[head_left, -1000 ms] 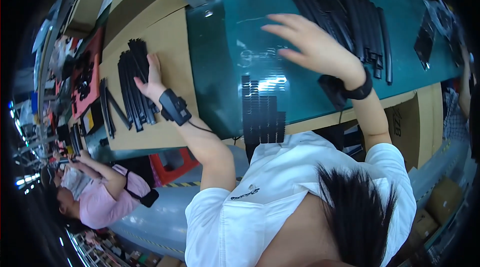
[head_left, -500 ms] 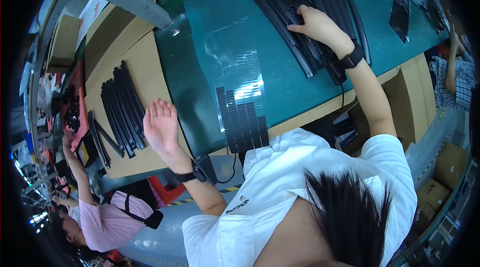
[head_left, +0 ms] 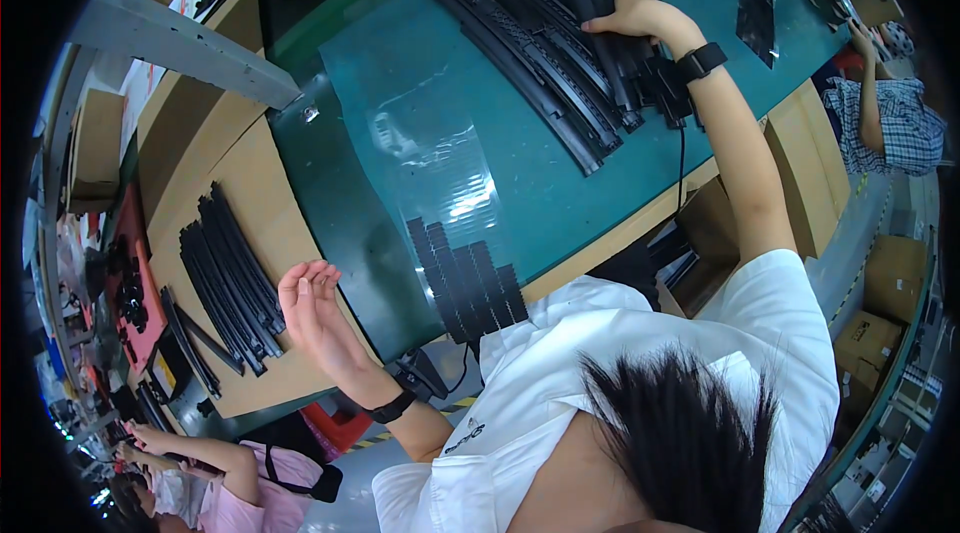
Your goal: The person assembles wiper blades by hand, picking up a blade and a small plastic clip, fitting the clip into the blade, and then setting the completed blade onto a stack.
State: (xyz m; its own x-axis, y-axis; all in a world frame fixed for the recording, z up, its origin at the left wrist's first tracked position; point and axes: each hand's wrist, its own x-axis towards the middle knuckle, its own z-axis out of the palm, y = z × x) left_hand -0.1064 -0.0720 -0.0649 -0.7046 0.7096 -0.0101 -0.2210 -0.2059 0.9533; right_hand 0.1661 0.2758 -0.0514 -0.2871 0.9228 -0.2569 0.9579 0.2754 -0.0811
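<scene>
My right hand (head_left: pixel 632 15) rests on a heap of long black curved strips (head_left: pixel 545 53) on the green table (head_left: pixel 650 148), fingers curled around one strip's end. My left hand (head_left: pixel 312 308) is raised above the table's near edge, open and holding nothing. Beside it, on a brown cardboard sheet (head_left: pixel 235 193), lies a second pile of black curved strips (head_left: pixel 228 273). A row of short black flat pieces (head_left: pixel 466 278) lies at the near edge of the green table, in front of my chest.
A clear plastic sheet (head_left: pixel 430 133) covers the table's middle. A person in pink (head_left: pixel 225 473) works at lower left, another in a checked shirt (head_left: pixel 885 123) at right. Cardboard boxes (head_left: pixel 880 303) stand at right. A grey metal beam (head_left: pixel 180 43) crosses upper left.
My left hand left the strips on the cardboard and drew back toward me, open. My right hand moved from the table's middle out to the far heap of strips.
</scene>
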